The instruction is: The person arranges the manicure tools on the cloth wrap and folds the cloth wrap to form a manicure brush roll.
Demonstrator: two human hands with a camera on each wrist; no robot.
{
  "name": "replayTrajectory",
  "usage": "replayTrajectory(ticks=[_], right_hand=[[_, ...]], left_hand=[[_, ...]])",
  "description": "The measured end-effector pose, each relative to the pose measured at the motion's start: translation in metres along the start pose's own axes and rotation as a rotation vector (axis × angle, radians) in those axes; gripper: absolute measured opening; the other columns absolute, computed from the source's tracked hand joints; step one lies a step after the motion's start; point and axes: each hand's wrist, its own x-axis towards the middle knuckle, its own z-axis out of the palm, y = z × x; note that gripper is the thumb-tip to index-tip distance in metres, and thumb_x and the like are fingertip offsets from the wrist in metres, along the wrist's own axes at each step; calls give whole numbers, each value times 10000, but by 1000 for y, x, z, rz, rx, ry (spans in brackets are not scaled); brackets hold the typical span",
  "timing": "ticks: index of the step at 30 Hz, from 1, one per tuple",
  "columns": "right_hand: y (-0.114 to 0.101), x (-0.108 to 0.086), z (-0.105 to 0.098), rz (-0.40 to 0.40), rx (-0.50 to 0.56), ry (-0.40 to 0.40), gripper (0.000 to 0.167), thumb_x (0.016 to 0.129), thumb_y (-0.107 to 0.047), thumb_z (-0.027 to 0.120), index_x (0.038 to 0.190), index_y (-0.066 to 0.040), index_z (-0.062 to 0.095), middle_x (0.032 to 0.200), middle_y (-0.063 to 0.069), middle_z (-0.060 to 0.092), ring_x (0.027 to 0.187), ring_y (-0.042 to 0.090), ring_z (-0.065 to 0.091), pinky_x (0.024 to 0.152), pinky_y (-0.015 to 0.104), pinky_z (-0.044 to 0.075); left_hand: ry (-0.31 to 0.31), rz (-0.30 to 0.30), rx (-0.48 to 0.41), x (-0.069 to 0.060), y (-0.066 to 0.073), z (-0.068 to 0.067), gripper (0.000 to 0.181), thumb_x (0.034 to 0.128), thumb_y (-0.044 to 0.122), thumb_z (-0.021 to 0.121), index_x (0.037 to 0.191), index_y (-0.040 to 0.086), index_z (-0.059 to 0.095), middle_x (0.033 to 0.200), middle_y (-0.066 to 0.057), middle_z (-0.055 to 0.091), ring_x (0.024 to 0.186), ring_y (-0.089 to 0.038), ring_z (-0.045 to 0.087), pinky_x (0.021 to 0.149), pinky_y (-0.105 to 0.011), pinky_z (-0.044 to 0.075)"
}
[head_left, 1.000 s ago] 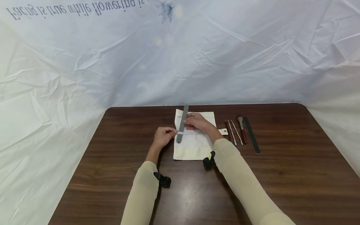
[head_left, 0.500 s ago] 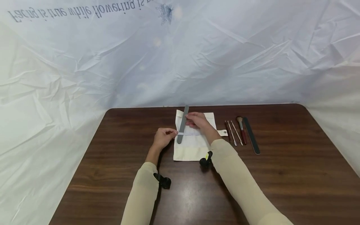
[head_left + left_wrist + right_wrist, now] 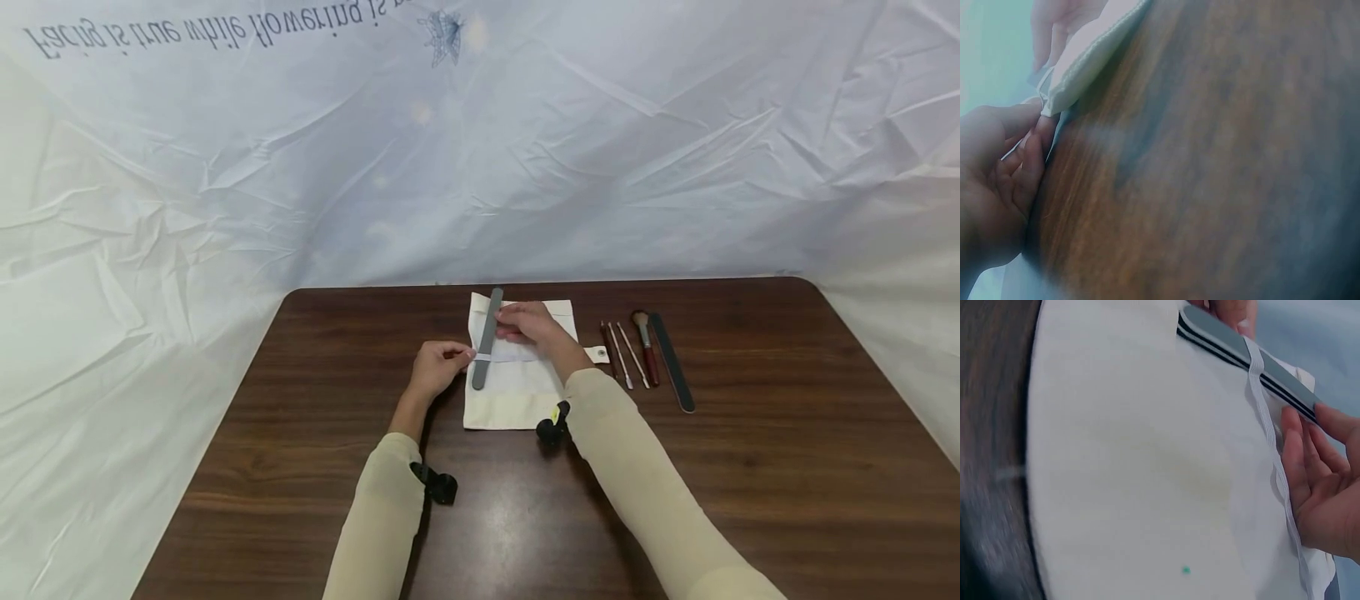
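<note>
Table [image 3: 247, 500]: dark brown wood-grain top, far corners rounded, pale glare toward the front middle. Directly on it: one off-white cloth case [image 3: 517, 408], spread open near the far edge, its snap tab [image 3: 597, 354] out to the right. Right of the case, a row of loose pieces, in order: one slim dark-brown stick [image 3: 612, 365], beside the tab, contact hard to tell; one thin pale rod [image 3: 620, 356]; a second pale rod [image 3: 633, 355]; one brush [image 3: 650, 364], red-brown handle, bristles farthest; one dark grey file [image 3: 672, 362], slanted, outermost.
</note>
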Motion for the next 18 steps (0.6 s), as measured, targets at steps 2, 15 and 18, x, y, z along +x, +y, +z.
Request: replayTrajectory(ticks=[2,15,18], right_hand=[[0,0,-2,2,-52,-49,399,1006,-158,643,1356,25,590,667,-94,704,621,-7,670,564,122,510],[-2,4,-13,-23,-418,-357,323,1016,-181,625,1266,21,665,817,-99,731,678,-6,660,611,142,489],[-1,6,-14,-33,-456,-385,316,1015,-195,626,1250,10,676,808,-105,721,698,-5,662,627,145,489]], left_hand=[[0,0,3,0,0,1,141,927,115,738,966,0,807,873,-120,793,636,2,610,644,-176,500],[-7,-24,-26,2,-1,2,129,920,83,736,972,-14,804,852,-124,788,600,-17,602,624,-181,502],[-8,-14,-32,2,-1,2,129,920,65,729,972,-29,800,873,-149,789,598,-8,602,622,-176,508]])
